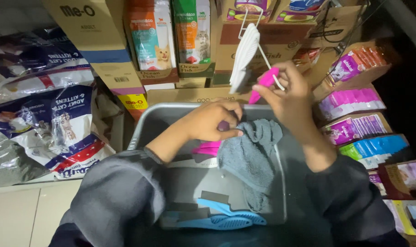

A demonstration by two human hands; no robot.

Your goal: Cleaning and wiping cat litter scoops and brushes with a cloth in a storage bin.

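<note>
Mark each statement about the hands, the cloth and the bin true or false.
1. The right hand holds a pink-handled tool above the bin. True.
2. The left hand rests on a red cloth. False: the grey cloth is what it grips.
3. Blue scoops lie in the bin's near end. True.
4. The bin is round and yellow. False: it is grey and rectangular.
5. Cardboard boxes stand behind the bin. True.

Pink-handled scoop (pixel 259 82) with white ribbed head, raised over far rim of grey tub (pixel 146 120), head tilted up toward far left. Grey cloth (pixel 251 155) crumpled, draped inside tub, right of centre. Second pink piece (pixel 207 148) lies just left of cloth, partly hidden.
</note>
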